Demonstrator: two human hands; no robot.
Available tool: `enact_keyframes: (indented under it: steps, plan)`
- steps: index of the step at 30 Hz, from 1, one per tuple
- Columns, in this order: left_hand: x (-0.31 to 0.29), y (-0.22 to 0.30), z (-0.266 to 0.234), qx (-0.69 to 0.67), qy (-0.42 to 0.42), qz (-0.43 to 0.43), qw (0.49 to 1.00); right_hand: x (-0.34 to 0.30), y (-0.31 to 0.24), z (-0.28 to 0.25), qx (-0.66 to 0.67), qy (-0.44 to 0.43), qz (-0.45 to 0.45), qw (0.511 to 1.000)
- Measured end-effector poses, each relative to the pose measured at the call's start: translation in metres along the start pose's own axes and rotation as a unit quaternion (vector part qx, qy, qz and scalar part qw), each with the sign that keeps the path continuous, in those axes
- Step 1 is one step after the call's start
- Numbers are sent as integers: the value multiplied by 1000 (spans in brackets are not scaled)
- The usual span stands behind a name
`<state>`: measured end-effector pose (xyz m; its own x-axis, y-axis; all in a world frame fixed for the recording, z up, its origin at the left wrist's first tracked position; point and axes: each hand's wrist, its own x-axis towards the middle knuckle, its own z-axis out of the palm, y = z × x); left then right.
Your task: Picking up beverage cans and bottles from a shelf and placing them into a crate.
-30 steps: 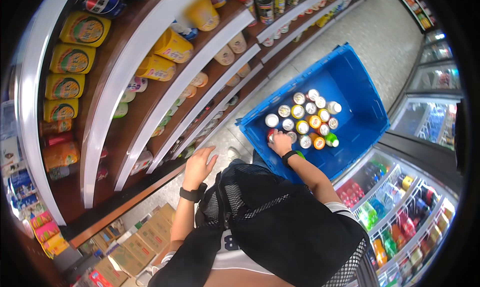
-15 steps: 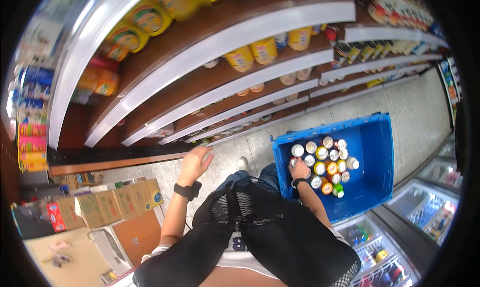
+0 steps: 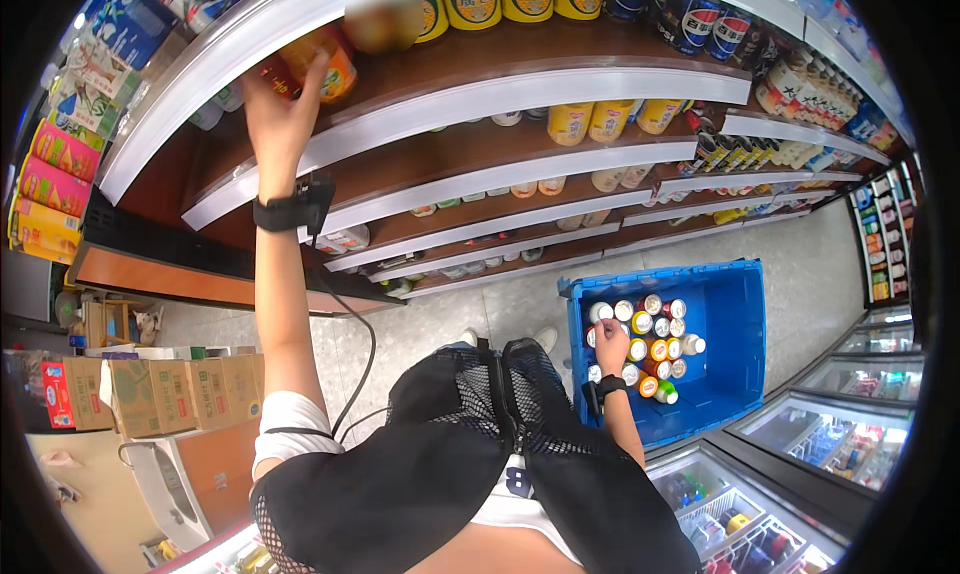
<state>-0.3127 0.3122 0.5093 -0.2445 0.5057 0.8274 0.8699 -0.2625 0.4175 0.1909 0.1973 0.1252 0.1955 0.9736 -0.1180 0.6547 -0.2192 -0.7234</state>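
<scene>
My left hand (image 3: 283,119) reaches up to a shelf at the upper left, its thumb and fingers around a dark red can (image 3: 277,77). An orange-and-red can (image 3: 338,74) stands beside it. My right hand (image 3: 612,346) is down inside a blue plastic crate (image 3: 725,274), over its left side, with the fingers drawn together. What those fingers hold, if anything, is hidden. Several upright cans with pale lids are grouped in the crate, a can with a yellow rim (image 3: 641,322) among them. A bottle with a green cap (image 3: 666,392) and a white-capped bottle (image 3: 693,344) stand at the group's edge.
Several yellow cans (image 3: 473,2) line the top shelf, with dark blue cans (image 3: 700,26) farther right. White shelf edges (image 3: 480,104) run across in front. Cardboard boxes (image 3: 155,394) stand at the left; glass-topped freezers (image 3: 835,424) border the right. A black cable (image 3: 372,359) hangs from my left wrist.
My left hand has risen from above the floor to the shelf and closed around a dark red can. The right hand stays in the crate, its fingers more drawn together. The view has shifted.
</scene>
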Motion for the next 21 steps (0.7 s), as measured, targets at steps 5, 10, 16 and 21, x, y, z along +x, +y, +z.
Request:
enact_keyframes:
  steps: [5,10,16,21]
  plan:
    - [10,8,35,34,-34,-25,999,-9,-27,-4,107,25,-44,993]
    - [9,19,49,-45,-29,0,999,-29,-73,-15,117,22,-55,991]
    - [-34,43,50,7,106,304,947,-66,-118,-30,148,0,-87,985]
    - [-89,65,45,-98,-17,391,915,-100,-186,-45,195,7,-104,975]
